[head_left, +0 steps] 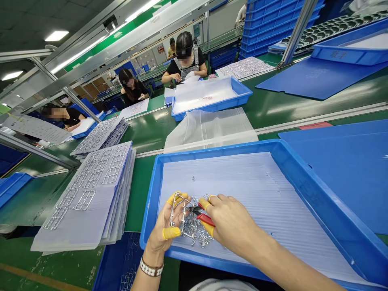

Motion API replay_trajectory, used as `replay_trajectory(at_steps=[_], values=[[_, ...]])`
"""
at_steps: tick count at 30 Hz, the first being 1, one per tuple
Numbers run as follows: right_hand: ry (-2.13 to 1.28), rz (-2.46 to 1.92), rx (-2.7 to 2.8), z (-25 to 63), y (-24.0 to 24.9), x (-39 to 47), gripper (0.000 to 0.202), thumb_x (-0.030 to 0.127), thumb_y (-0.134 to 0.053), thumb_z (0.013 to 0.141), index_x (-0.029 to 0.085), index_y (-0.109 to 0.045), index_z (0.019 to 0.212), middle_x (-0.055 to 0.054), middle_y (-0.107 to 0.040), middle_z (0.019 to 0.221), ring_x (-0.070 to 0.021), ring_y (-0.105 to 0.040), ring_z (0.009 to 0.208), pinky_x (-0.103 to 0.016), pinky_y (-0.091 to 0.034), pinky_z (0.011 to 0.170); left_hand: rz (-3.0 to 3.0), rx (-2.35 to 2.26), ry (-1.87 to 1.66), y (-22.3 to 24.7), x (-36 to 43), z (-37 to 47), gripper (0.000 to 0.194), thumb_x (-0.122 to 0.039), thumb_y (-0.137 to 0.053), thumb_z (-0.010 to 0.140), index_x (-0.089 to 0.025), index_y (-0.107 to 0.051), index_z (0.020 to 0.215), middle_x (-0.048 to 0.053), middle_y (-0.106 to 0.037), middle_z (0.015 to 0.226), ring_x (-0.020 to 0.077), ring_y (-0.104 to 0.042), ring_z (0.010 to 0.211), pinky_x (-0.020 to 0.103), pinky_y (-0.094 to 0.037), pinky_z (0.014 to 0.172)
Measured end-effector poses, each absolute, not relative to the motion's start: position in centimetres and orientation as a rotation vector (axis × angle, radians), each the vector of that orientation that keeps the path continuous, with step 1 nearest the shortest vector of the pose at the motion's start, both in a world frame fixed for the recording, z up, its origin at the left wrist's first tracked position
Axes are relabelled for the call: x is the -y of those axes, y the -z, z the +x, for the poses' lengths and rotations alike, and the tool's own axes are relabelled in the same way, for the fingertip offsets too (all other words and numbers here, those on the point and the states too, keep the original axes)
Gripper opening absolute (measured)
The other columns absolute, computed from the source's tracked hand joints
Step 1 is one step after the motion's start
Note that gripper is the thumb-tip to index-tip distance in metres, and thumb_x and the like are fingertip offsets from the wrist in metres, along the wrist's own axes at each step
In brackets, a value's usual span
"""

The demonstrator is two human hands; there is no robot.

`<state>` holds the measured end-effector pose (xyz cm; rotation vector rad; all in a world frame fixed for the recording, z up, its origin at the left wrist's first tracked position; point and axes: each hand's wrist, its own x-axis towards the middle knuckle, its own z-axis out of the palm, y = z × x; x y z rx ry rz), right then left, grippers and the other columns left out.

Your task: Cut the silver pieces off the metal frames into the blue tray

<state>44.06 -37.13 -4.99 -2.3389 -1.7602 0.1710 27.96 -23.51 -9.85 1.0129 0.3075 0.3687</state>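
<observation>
My left hand (165, 226), with yellow finger covers and a white bracelet on the wrist, holds a silvery sprue frame (183, 214) upright by its edges. In my right hand (226, 214), also with yellow finger covers, are red-handled nippers (206, 218), their dark jaws against the frame's right part. Below both hands, small silvery pieces (198, 234) lie heaped on the white sheet (230, 173) inside a blue tray (315, 186). One small piece (193, 178) lies apart, farther back on that sheet.
To the left stands a stack of white sheets (72, 226) bearing sprue frames; another stack (98, 135) is behind it. Beyond the tray are a translucent sheet (212, 125) and a second blue tray (242, 95). Several people sit across the line. Blue boards (348, 161) lie right.
</observation>
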Motion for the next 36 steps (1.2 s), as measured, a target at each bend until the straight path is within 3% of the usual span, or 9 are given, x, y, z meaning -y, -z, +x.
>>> replay_trajectory(at_steps=[7,19,27,36], values=[[-0.213,-2.361,1.817,44.1,4.8,37.2,0.015,0.026,-0.064,0.081,0.017,-0.068,0.093,-0.008,-0.068,0.078,-0.0243,-0.064,0.071,-0.032,-0.043,0.061,1.067,-0.327,-0.312,10.3,23.3,27.8,0.091,-0.030,-0.088,0.053,-0.023,-0.048,0.135,0.015,-0.045,0.145,0.0410,-0.024,0.141,0.053,-0.024,0.113],[-0.167,-2.323,1.573,45.0,8.0,39.3,0.026,0.027,-0.058,0.082,0.019,-0.064,0.106,-0.009,-0.069,0.085,-0.0256,-0.065,0.076,-0.035,-0.049,0.065,0.881,-0.284,-0.426,10.4,22.6,26.9,0.079,-0.038,-0.079,0.065,-0.021,-0.047,0.135,0.015,-0.040,0.148,0.0422,-0.028,0.139,0.056,-0.025,0.113],[-0.471,-1.758,1.173,42.6,10.0,37.8,0.026,0.020,-0.047,0.080,0.022,-0.054,0.105,-0.006,-0.066,0.092,-0.0204,-0.064,0.080,-0.034,-0.051,0.072,0.856,-0.296,-0.435,10.0,23.6,27.4,0.077,-0.034,-0.079,0.064,-0.019,-0.048,0.134,0.016,-0.042,0.147,0.0411,-0.030,0.139,0.055,-0.024,0.114],[-0.442,-1.819,1.085,42.1,11.2,35.9,0.023,0.023,-0.048,0.079,0.021,-0.051,0.101,-0.002,-0.066,0.080,-0.0186,-0.061,0.067,-0.032,-0.048,0.064,0.738,-0.309,-0.478,9.9,24.7,28.2,0.066,-0.022,-0.077,0.068,-0.018,-0.053,0.129,0.016,-0.047,0.143,0.0366,-0.036,0.137,0.052,-0.024,0.115]])
